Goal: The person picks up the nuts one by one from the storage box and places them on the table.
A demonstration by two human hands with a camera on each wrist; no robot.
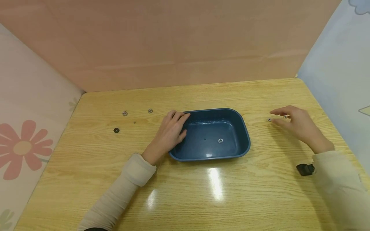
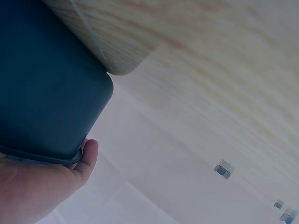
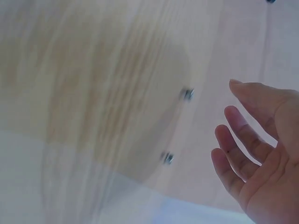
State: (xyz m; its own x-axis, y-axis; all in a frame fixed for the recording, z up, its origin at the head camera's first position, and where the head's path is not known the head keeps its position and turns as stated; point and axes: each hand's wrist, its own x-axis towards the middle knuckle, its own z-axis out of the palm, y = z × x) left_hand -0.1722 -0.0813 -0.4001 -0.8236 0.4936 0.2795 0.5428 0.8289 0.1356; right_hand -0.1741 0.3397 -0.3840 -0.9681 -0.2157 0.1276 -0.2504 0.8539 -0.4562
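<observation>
A blue plastic bin [image 1: 208, 158] stands mid-table with a metal nut [image 1: 221, 140] on its floor. My left hand [image 1: 170, 131] holds the bin's left rim; in the left wrist view a digit [image 2: 88, 158] hooks over that rim. Above the table to the right, my right hand [image 1: 300, 126] has thumb and fingers apart, with nothing between them. A small nut [image 1: 269, 119] lies near its fingertips, and another nut [image 1: 285, 117] shows partly behind the fingers. In the right wrist view, both nuts, the upper nut [image 3: 187, 94] and lower nut [image 3: 167, 157], rest beyond the fingers.
Left of the bin lie a black nut [image 1: 116, 130], two silver nuts, one farther left [image 1: 125, 113] and one nearer the bin [image 1: 150, 110], and a tiny piece [image 1: 134, 122]. A black object [image 1: 305, 169] sits by the right cuff. Covered walls border the table's back and sides.
</observation>
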